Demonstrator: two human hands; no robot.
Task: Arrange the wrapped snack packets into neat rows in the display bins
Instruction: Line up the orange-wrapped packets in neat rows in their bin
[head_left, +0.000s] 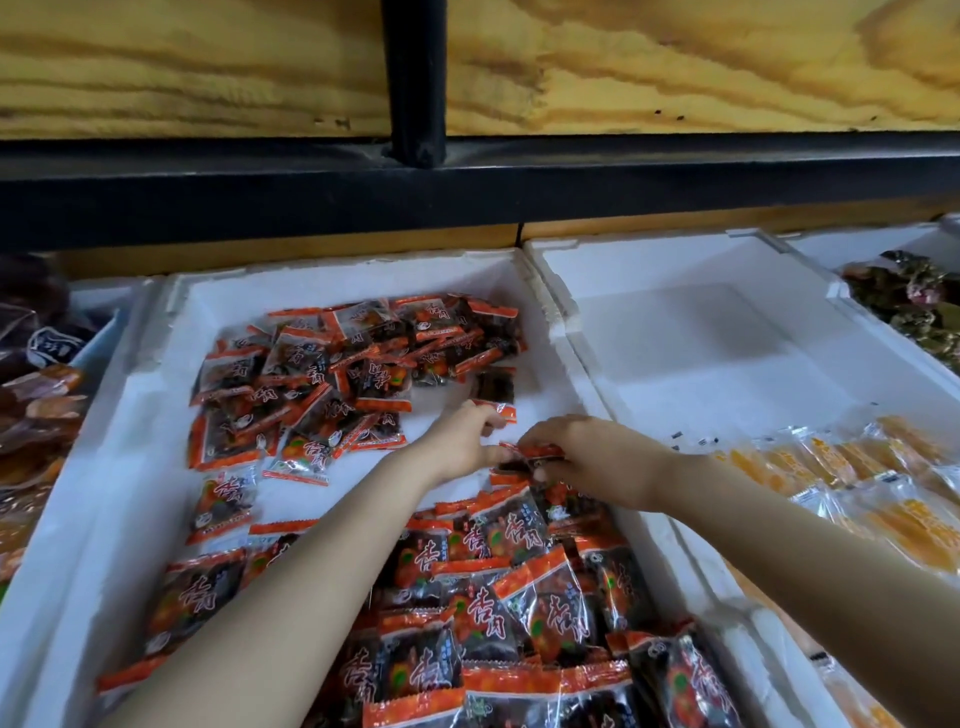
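Foam, white and thick-walled, forms the middle bin, which holds all the red-and-black snack packets. They lie in two masses. A far heap sprawls at every angle across the far half, and a near heap overlaps loosely along the near right side. A bare strip of bin floor runs between them. One loose packet sits alone on the left of that strip.

No straight row shows anywhere, so I judge the arranging barely begun. Nearly every packet is yet to be squared up.

Over the strip's right end, the left hand and right hand meet. Each grip is clamped on the same held packet, the right from above. The left seems to pinch its left end, though its fingertips are partly hidden.

Around this, a wooden panel and a black metal frame close off the far side, low over the bins. The right bin is bare at its far end, with yellow packets at its near end. Brown and orange packets fill a bin at the left. Dark green packets lie far right.

Both forearms cross the near heap and cover part of it. The tangled far heap takes up the floor where rows would go, and I judge that the main hindrance.
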